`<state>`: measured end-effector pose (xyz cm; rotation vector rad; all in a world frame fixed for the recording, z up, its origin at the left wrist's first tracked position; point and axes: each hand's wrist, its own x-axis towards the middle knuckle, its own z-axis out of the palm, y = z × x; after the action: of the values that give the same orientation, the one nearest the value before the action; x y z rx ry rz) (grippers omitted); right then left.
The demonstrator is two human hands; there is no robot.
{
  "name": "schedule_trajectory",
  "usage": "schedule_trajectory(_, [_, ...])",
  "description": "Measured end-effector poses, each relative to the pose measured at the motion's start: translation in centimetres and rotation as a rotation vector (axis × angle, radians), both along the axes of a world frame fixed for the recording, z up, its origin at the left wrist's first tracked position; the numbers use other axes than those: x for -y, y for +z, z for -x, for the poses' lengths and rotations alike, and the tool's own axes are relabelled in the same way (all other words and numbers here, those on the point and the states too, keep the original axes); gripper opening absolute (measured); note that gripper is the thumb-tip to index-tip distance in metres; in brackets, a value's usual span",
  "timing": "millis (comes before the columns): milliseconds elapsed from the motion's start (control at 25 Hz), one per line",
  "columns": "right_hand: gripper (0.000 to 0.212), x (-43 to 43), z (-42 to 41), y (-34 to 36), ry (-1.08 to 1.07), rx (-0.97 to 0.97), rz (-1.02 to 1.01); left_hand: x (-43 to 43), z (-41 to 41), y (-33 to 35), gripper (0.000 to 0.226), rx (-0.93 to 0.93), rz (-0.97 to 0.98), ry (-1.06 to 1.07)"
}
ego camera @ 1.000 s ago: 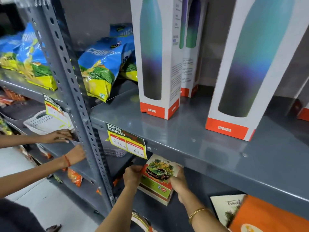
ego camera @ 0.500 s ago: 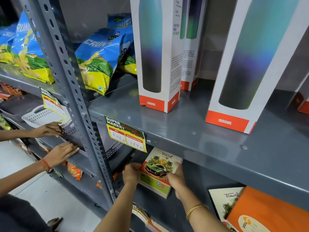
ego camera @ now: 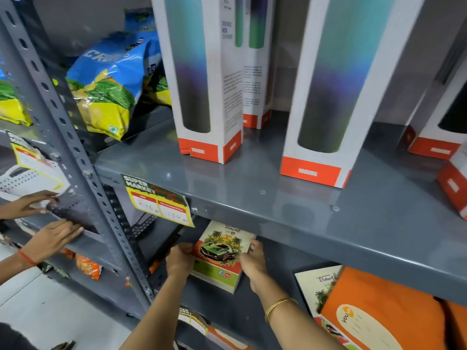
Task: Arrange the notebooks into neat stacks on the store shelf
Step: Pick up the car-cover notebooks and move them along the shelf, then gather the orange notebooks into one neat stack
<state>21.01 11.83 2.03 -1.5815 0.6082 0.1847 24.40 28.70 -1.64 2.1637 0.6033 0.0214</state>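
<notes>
A stack of notebooks (ego camera: 220, 253) with a green car and palm trees on the top cover lies on the lower grey shelf (ego camera: 222, 306), partly under the shelf above. My left hand (ego camera: 180, 260) grips the stack's left edge and my right hand (ego camera: 254, 263) grips its right edge. To the right lie another travel notebook (ego camera: 317, 286) and an orange notebook (ego camera: 384, 314) overlapping it.
The upper shelf (ego camera: 278, 198) carries tall boxed bottles (ego camera: 202, 79) and snack bags (ego camera: 108, 82). A price tag (ego camera: 159, 200) hangs on its edge. A slotted upright post (ego camera: 83, 173) stands at left. Another person's two hands (ego camera: 50, 238) handle a dark tray on the neighbouring rack.
Both my hands have stayed on the notebook stack, squaring it slightly further in on the shelf. The other person's lower hand has opened flat on the tray. My view shifted a little.
</notes>
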Motion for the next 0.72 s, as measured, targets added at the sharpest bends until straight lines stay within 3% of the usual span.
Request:
schedule_trajectory(80, [0.034, 1.6, 0.7, -0.1, 0.044, 0.015, 0.043, 1.8, 1.3, 0.5, 0.027, 0.151, -0.152, -0.027])
schedule_trajectory(120, [0.046, 2.9, 1.2, -0.4, 0.043, 0.027, 0.078, 3.7, 2.2, 0.7, 0.029, 0.252, -0.184, -0.058])
schedule_trajectory(200, [0.061, 5.8, 3.0, -0.9, -0.024, 0.017, 0.147, 8.8, 4.4, 1.1, 0.032, 0.382, -0.191, -0.181])
schedule_trajectory(280, [0.059, 9.1, 5.3, -1.5, -0.138, 0.038, 0.228, 14.2, 6.2, 0.9, 0.029, 0.420, -0.132, -0.358])
schedule_trajectory(400, [0.051, 14.6, 8.9, -2.3, -0.325, 0.120, 0.373, 21.4, 8.6, 0.2, 0.029, 0.310, 0.026, -0.603])
schedule_trajectory(520, [0.053, 19.6, 12.7, -2.8, -0.444, 0.077, 0.507, 26.2, 11.2, -0.6, 0.036, 0.149, -0.003, -0.804])
schedule_trajectory(640, [0.051, 23.6, 16.4, -3.9, -0.558, -0.092, 0.657, 29.1, 12.7, -0.7, 0.039, 0.133, -0.078, -0.796])
schedule_trajectory(720, [0.046, 24.7, 17.9, -4.5, -0.550, -0.135, 0.589, 30.1, 13.0, -0.8, 0.040, 0.109, -0.114, -0.758])
